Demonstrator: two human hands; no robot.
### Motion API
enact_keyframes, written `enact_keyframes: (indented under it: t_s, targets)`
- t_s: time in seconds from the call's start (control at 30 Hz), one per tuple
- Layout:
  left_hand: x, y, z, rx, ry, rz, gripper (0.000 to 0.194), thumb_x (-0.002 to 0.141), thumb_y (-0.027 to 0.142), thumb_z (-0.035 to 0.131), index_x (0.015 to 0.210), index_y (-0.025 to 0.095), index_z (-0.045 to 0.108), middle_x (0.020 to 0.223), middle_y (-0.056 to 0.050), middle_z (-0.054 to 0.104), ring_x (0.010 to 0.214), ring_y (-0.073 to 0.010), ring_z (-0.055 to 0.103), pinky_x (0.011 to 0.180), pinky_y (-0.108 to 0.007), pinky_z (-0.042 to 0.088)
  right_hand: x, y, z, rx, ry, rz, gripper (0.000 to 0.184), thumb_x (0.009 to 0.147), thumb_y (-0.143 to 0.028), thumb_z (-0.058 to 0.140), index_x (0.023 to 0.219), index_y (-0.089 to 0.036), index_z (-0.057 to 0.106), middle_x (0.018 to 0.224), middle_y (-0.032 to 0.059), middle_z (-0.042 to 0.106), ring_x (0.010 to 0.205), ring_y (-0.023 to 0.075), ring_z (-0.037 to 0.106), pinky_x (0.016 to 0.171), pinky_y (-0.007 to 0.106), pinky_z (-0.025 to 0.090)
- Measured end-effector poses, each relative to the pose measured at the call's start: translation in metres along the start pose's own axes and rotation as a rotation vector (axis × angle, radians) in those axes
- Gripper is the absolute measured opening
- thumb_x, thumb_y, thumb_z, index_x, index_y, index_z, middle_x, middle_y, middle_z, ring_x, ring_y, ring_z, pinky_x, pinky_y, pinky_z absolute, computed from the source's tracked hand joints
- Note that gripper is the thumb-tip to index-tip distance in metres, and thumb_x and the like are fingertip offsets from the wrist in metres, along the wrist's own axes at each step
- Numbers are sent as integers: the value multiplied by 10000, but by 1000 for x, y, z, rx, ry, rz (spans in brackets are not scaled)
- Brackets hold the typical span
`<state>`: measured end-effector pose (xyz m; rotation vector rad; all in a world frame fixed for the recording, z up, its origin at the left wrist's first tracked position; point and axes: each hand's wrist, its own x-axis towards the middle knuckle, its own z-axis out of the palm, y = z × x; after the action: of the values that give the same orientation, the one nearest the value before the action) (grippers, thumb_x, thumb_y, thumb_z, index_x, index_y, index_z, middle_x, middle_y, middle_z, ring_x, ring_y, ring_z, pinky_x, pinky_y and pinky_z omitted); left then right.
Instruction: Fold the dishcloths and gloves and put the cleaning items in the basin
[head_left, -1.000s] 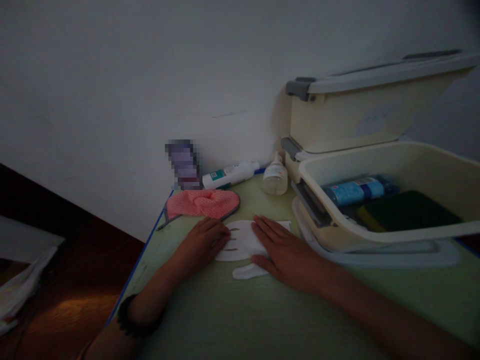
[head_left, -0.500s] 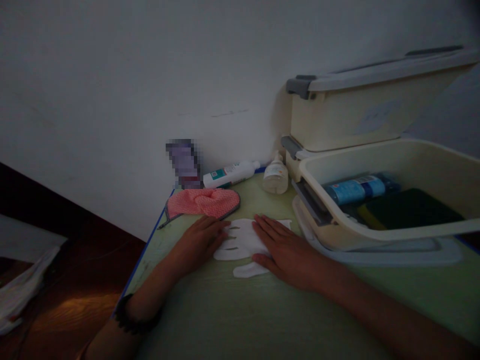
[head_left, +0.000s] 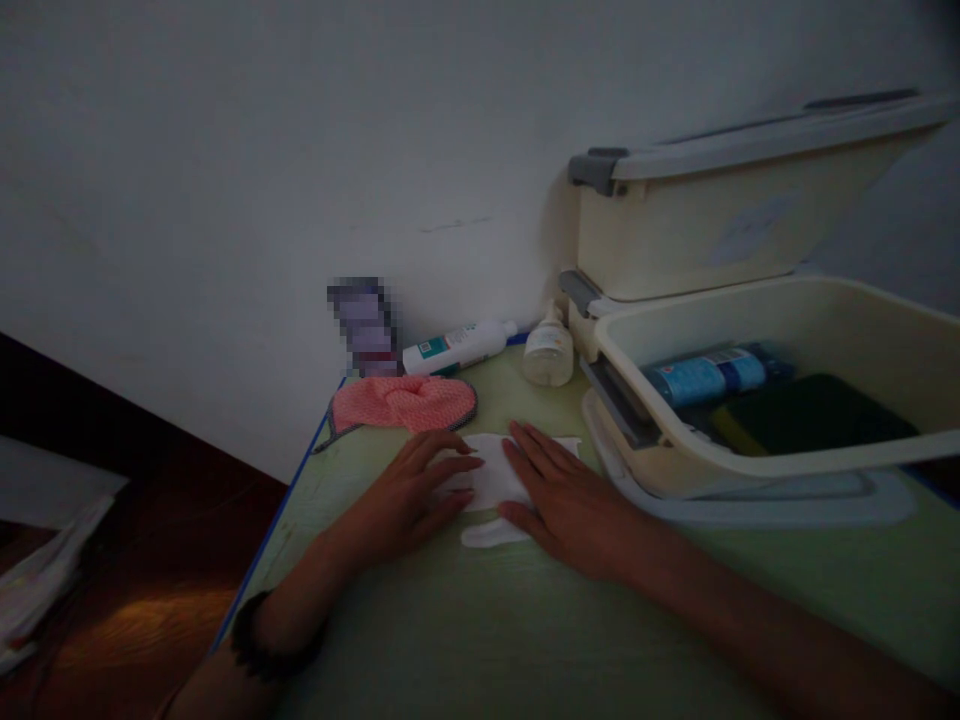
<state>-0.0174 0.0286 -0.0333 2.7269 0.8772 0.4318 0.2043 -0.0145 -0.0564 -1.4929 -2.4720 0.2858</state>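
The left hand (head_left: pixel 420 490) is covering the finger ends of the white glove (head_left: pixel 499 475), and the right hand (head_left: pixel 570 500) is hiding part of its other side. The glove is lying flat at the centre of the frame. The right hand is pressing on it, palm down, fingers nearly together and thumb apart; the left is curving its parted fingers over it, and whether they are gripping cannot be told. The phone (head_left: pixel 365 325), left of centre, is showing only as coarse blocks. The open bin (head_left: pixel 750 466) is running off the right edge, its blue bottle (head_left: pixel 701 377) and sponge (head_left: pixel 817 415) lying in shadow.

Two stacked bins (head_left: pixel 675 235) are standing behind it, the lower mostly hidden, making three; one lid (head_left: pixel 787 512) is lying under the open bin. One pink cloth (head_left: pixel 401 402), one white bottle (head_left: pixel 457 347) and one pump bottle (head_left: pixel 549 355) are resting above the hands.

The pale green table (head_left: pixel 450 630) with a blue edge is meeting a plain, marked wall (head_left: pixel 225 150). Light is falling on the reddish-brown floor (head_left: pixel 142 610), lower left.
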Motion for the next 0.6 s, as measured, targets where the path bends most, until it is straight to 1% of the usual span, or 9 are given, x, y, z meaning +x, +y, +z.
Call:
enact_keyframes:
  t_s: [0.07,0.13,0.2,0.27,0.33,0.4,0.47,0.5,0.6]
  targets:
    - [-1,3,2,-41,-75,40,366,893,292,473,1255,240,461,1303,-89,466,1240,-236,384,1025,-451,352,0,0,1,10,24,-5,628,902,-468,345,1364,-42,357,1458,184,261,1353,275,199,1079,442,256]
    - [-2,5,5,-49,-124,47,406,895,312,473,1292,247,420,1363,-82,429,1282,-233,346,1050,-462,318,0,1,1,4,32,-20,626,904,-464,346,1362,-39,359,1446,186,294,1346,274,228,1078,434,262]
    - [-2,6,8,-49,-128,48,404,900,306,465,1296,245,414,1381,-77,416,1295,-222,334,1060,-457,307,0,2,1,-11,25,-30,629,902,-463,351,1359,-30,363,1440,189,309,1341,276,243,1078,424,263]
    - [-1,6,8,-54,-114,53,386,897,292,473,1277,237,434,1364,-79,437,1284,-218,349,1055,-449,316,0,3,1,-14,23,-34,633,901,-467,353,1359,-30,362,1440,187,311,1341,272,246,1078,420,264]
    - [0,5,5,-62,-84,49,330,879,280,502,1203,219,500,1285,-90,502,1223,-220,417,1017,-430,365,0,3,1,-6,31,-34,632,900,-471,351,1357,-34,366,1439,187,312,1342,268,246,1074,430,271]
    - [1,4,1,-45,-42,20,223,848,266,544,1056,196,580,1137,-95,567,1097,-219,502,935,-401,434,0,4,1,2,35,-36,634,897,-477,353,1355,-38,370,1439,189,311,1343,267,244,1071,437,274]
    - [1,2,-3,-17,-9,-14,115,822,253,571,902,183,614,991,-82,586,959,-206,547,841,-371,475,0,5,1,3,31,-36,637,894,-479,359,1353,-38,372,1439,190,311,1343,268,243,1071,436,273]
    - [2,1,-5,-13,-9,-23,90,817,250,576,857,181,618,942,-73,586,912,-198,552,808,-358,483,1,5,1,2,26,-37,638,893,-478,361,1353,-36,371,1440,190,311,1343,268,242,1072,435,270]
    - [1,0,-9,-48,-46,-14,75,822,240,571,829,183,619,893,-58,589,875,-183,554,781,-329,482,1,5,0,-7,0,-36,642,895,-471,362,1354,-23,365,1440,190,311,1343,271,242,1076,428,264]
